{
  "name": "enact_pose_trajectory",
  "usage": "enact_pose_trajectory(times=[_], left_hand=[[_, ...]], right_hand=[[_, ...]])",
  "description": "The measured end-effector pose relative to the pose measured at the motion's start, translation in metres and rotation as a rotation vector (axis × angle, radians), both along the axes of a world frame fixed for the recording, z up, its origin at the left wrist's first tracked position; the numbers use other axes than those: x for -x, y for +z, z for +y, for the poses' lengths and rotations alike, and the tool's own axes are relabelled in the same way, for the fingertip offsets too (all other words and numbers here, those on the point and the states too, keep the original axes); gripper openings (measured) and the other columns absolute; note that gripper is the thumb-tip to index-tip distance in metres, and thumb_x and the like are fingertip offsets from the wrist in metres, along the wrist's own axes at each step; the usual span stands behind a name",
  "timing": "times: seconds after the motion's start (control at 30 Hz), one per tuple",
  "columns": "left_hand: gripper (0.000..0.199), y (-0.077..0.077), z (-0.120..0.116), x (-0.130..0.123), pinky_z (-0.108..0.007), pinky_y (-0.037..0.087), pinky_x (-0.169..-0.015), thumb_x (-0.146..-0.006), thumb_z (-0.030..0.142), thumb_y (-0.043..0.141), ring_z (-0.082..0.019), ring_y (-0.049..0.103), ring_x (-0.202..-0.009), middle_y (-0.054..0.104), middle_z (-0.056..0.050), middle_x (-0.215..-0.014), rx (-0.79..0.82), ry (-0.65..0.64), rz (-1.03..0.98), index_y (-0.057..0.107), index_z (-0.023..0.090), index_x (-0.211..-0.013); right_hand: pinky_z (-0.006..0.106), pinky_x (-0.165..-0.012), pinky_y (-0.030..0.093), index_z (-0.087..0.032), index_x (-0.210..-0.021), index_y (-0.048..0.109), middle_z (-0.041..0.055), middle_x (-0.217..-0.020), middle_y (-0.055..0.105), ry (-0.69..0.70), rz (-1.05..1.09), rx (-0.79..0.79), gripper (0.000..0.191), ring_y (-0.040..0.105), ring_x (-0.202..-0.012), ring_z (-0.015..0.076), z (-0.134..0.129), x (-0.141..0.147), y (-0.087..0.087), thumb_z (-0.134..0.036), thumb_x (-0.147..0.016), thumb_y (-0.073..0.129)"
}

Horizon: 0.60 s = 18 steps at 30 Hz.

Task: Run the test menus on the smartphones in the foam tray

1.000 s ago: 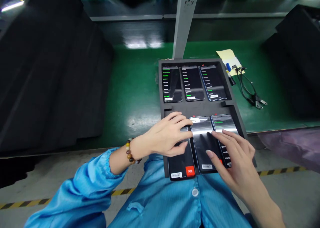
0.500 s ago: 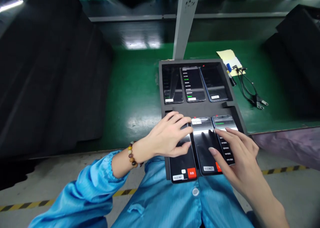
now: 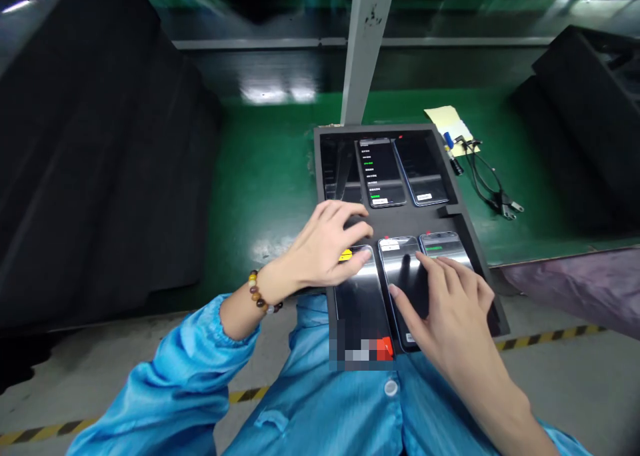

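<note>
Several smartphones lie in two rows in a black foam tray. My left hand is over the top of the near left phone, thumb near its upper right corner and fingers apart. My right hand hovers over the near middle phone, thumb and forefinger spread around its screen; whether it touches the glass I cannot tell. It partly hides the near right phone. In the far row, the middle phone shows a text list, while the far right phone is dark.
The tray overhangs the front of the green bench. To its right are yellow paper, a marker and a black cable. Stacked black trays stand left, more black trays right. A grey post rises behind.
My left hand has moved up from the near left phone's screen toward the far row. My right hand has shifted left over the middle phone. A yellow patch now shows atop the left phone.
</note>
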<state>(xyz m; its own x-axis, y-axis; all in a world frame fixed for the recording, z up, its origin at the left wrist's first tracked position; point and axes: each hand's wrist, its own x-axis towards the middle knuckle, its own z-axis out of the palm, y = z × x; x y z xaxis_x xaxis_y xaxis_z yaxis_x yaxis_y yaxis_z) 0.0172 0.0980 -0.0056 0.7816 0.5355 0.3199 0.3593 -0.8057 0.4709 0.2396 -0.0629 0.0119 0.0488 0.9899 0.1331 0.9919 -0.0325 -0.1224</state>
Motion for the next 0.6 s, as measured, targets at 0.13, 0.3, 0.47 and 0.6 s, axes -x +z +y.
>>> enact_pose_trajectory(times=[0.13,0.3,0.47,0.6], left_hand=[[0.034,-0.006,0.008,0.009,-0.055,0.041,-0.113,-0.105,0.042,0.047,-0.033,0.056,-0.128,0.062,-0.017,-0.14,0.007,0.08,-0.071,0.069,0.019,-0.116],[0.035,-0.008,0.005,0.016,-0.056,0.042,-0.112,-0.103,0.048,0.05,-0.035,0.055,-0.129,0.062,-0.017,-0.14,0.003,0.094,-0.082,0.069,0.021,-0.115],[0.039,-0.007,0.004,0.02,-0.057,0.042,-0.111,-0.103,0.053,0.05,-0.036,0.056,-0.126,0.063,-0.018,-0.135,-0.044,0.079,-0.094,0.069,0.019,-0.109],[0.04,-0.007,0.003,0.022,-0.058,0.043,-0.11,-0.103,0.054,0.05,-0.036,0.056,-0.125,0.064,-0.018,-0.133,-0.061,0.093,-0.114,0.07,0.019,-0.109]], right_hand=[[0.061,-0.105,0.044,-0.01,-0.148,0.051,0.0239,-0.123,0.069,-0.017,-0.093,0.016,0.062,0.059,-0.123,0.0439,0.011,0.008,0.004,-0.052,-0.103,0.056],[0.059,-0.101,0.046,0.001,-0.151,0.048,0.0275,-0.115,0.069,-0.05,-0.223,0.055,0.075,0.06,-0.117,0.0454,0.021,0.02,0.009,-0.051,-0.099,0.06],[0.058,-0.105,0.044,0.002,-0.149,0.05,0.0265,-0.115,0.072,-0.123,-0.203,0.088,0.076,0.062,-0.117,0.0437,0.03,0.027,0.007,-0.05,-0.095,0.064],[0.056,-0.103,0.044,-0.004,-0.142,0.057,0.0235,-0.112,0.073,-0.196,-0.173,0.101,0.07,0.062,-0.114,0.043,0.03,0.027,0.008,-0.053,-0.092,0.065]])
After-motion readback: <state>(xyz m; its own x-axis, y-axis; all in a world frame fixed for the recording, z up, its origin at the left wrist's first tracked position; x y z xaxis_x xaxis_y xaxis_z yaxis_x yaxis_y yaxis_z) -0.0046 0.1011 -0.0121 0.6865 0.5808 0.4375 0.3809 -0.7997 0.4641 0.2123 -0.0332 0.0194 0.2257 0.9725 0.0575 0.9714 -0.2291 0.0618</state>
